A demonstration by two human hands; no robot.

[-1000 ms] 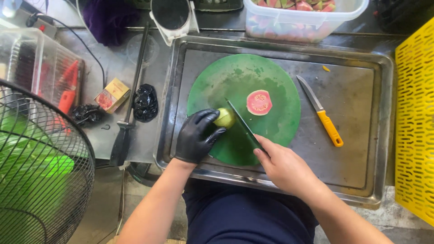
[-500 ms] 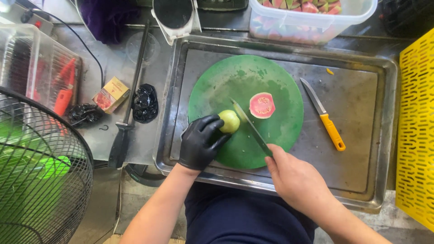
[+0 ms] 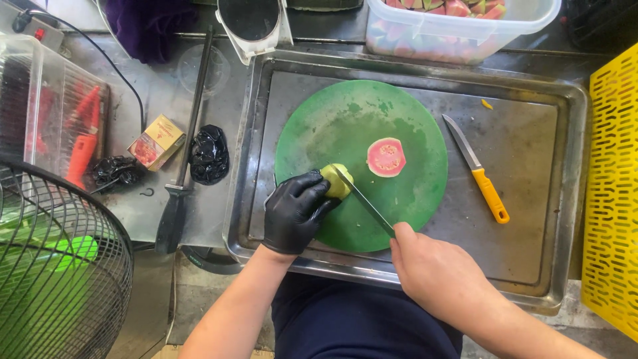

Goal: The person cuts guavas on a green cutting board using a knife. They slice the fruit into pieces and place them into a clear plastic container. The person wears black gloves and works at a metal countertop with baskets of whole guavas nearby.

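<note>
left hand (image 3: 294,213): gloved grip closed on green guava piece (image 3: 337,181) at 8 o'clock of green cutting board (image 3: 345,126) | right hand (image 3: 435,276): grip closed on knife (image 3: 362,199), blade touching guava piece | pink guava half (image 3: 386,157): 2 o'clock of it

Gloved left hand (image 3: 294,211) pins a green guava piece (image 3: 337,181) on the round green cutting board (image 3: 332,123) while the bare right hand (image 3: 435,272) lays a knife (image 3: 364,201) across it, pink-fleshed half (image 3: 386,157) lying just beside.

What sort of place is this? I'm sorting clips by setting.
Probably a fruit-cutting stall or prep counter: a metal tray holding a round green cutting board, a halved pink-fleshed fruit, and a tub of cut fruit behind.
</note>
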